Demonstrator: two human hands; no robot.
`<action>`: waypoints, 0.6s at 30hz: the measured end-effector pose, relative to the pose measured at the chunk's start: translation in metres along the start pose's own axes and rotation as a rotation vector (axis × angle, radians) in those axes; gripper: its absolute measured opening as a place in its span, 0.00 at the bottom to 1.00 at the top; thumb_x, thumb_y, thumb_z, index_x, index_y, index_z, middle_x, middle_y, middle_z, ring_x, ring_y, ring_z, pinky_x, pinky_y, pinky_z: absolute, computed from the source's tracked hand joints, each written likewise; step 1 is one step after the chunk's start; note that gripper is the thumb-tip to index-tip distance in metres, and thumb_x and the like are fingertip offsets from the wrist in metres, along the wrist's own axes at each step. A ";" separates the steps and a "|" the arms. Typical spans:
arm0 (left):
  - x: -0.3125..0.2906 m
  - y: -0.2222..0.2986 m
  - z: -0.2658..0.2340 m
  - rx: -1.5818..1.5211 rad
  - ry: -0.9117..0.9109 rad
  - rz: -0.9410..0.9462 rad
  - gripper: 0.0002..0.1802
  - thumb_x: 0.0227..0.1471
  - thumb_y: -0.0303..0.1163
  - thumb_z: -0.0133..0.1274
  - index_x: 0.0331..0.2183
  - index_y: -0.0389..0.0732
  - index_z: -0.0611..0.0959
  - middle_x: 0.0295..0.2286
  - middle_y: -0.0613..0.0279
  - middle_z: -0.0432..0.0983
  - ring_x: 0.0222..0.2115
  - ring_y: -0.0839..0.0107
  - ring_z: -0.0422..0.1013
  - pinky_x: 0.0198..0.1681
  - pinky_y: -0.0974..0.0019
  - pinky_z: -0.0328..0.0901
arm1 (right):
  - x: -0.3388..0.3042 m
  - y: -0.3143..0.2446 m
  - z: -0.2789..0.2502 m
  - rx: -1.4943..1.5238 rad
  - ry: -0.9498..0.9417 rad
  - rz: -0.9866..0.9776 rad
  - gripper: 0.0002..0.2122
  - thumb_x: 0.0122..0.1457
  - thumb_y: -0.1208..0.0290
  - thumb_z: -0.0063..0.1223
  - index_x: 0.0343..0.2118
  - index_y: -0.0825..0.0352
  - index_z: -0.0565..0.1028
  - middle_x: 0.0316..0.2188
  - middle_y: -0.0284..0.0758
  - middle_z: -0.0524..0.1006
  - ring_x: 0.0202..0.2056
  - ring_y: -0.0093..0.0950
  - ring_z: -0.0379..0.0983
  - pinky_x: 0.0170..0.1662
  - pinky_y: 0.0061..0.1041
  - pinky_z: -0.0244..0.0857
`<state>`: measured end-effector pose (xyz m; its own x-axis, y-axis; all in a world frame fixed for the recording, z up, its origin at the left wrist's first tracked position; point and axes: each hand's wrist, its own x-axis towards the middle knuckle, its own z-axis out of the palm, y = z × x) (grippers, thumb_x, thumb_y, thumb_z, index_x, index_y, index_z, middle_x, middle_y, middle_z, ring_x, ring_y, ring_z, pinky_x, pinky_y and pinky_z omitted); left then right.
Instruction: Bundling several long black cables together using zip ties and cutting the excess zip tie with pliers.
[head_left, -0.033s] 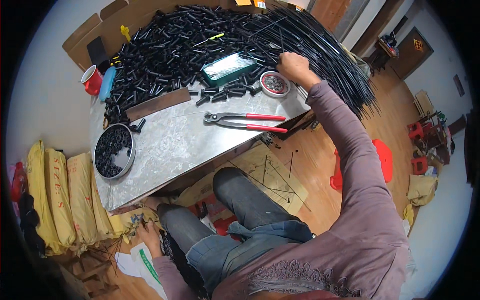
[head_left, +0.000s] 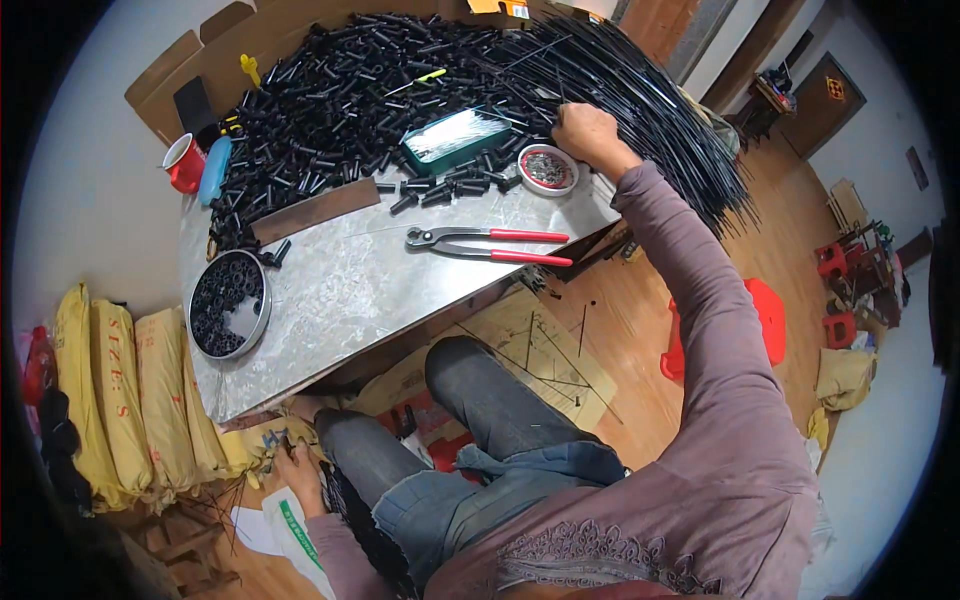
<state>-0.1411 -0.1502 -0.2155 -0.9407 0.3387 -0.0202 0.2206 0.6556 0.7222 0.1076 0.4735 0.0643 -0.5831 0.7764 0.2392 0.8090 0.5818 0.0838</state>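
At the far right of the table, my right hand (head_left: 587, 132) is closed at the near end of a heap of long thin black rods (head_left: 650, 120). What its fingers hold is hidden. Just left of it stands a small round dish (head_left: 548, 169) of tiny metallic pieces. My left hand (head_left: 299, 472) hangs low beside my left thigh, fingers bent together near a yellow sack, with a small dark thing at the fingertips. Below that hand, a bundle of black strands (head_left: 350, 515) lies along my leg. Red-handled pincers (head_left: 490, 245) rest on the metal tabletop (head_left: 340, 300).
A large pile of black bolt-like pieces (head_left: 330, 110) covers the table's back. A green box (head_left: 455, 140) of thin pale sticks, a flat bar (head_left: 315, 208), a round tin (head_left: 264, 310) of black rings and a red mug (head_left: 183, 165) surround it. Yellow sacks (head_left: 115, 390) stand left; a red stool (head_left: 765, 320) stands right.
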 end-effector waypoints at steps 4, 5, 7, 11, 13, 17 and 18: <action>-0.005 0.052 -0.012 -0.033 0.078 0.142 0.24 0.52 0.33 0.52 0.48 0.29 0.72 0.45 0.42 0.69 0.46 0.49 0.65 0.52 0.58 0.59 | 0.004 0.009 -0.028 0.052 0.330 -0.084 0.10 0.52 0.64 0.48 0.28 0.65 0.73 0.31 0.44 0.76 0.34 0.44 0.74 0.36 0.42 0.68; -0.009 0.070 -0.016 -0.030 0.081 0.145 0.24 0.52 0.33 0.52 0.48 0.29 0.72 0.45 0.42 0.69 0.46 0.49 0.65 0.52 0.58 0.59 | 0.002 0.005 -0.046 0.054 0.369 -0.048 0.09 0.54 0.64 0.47 0.30 0.65 0.72 0.31 0.46 0.76 0.34 0.46 0.74 0.36 0.43 0.68; -0.017 0.112 -0.016 0.075 0.135 0.293 0.20 0.53 0.32 0.51 0.45 0.30 0.74 0.43 0.43 0.70 0.44 0.50 0.66 0.50 0.57 0.60 | 0.002 0.014 -0.082 0.061 0.401 -0.081 0.10 0.57 0.63 0.46 0.34 0.64 0.71 0.31 0.47 0.76 0.34 0.50 0.73 0.35 0.46 0.67; -0.041 0.164 0.008 0.037 0.041 0.401 0.17 0.52 0.33 0.52 0.42 0.32 0.75 0.38 0.46 0.71 0.41 0.51 0.68 0.47 0.58 0.61 | 0.000 0.022 -0.145 0.057 0.491 -0.090 0.15 0.58 0.57 0.47 0.37 0.66 0.72 0.32 0.52 0.76 0.35 0.51 0.74 0.37 0.47 0.67; -0.056 0.177 0.026 -0.039 -0.064 0.428 0.17 0.51 0.33 0.53 0.42 0.34 0.76 0.38 0.48 0.71 0.40 0.52 0.68 0.46 0.59 0.62 | -0.001 0.018 -0.164 -0.018 0.538 -0.136 0.13 0.61 0.63 0.48 0.34 0.72 0.70 0.27 0.55 0.77 0.32 0.42 0.78 0.32 0.43 0.69; -0.084 0.162 0.051 0.272 -0.061 0.618 0.13 0.48 0.35 0.55 0.35 0.39 0.81 0.35 0.56 0.75 0.42 0.59 0.67 0.50 0.54 0.52 | 0.036 -0.003 -0.174 0.165 0.591 -0.276 0.13 0.62 0.65 0.44 0.30 0.73 0.69 0.28 0.53 0.77 0.33 0.46 0.76 0.32 0.41 0.67; -0.085 0.160 0.049 0.281 -0.061 0.615 0.13 0.48 0.35 0.55 0.35 0.39 0.81 0.35 0.56 0.75 0.42 0.59 0.67 0.50 0.54 0.52 | 0.046 -0.019 -0.179 0.519 0.374 -0.212 0.11 0.61 0.67 0.44 0.30 0.72 0.69 0.25 0.51 0.76 0.32 0.44 0.76 0.32 0.40 0.67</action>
<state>-0.0137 -0.0413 -0.1323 -0.6081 0.7381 0.2924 0.7774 0.4790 0.4076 0.0783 0.4552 0.2466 -0.5851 0.5508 0.5952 0.4850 0.8259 -0.2875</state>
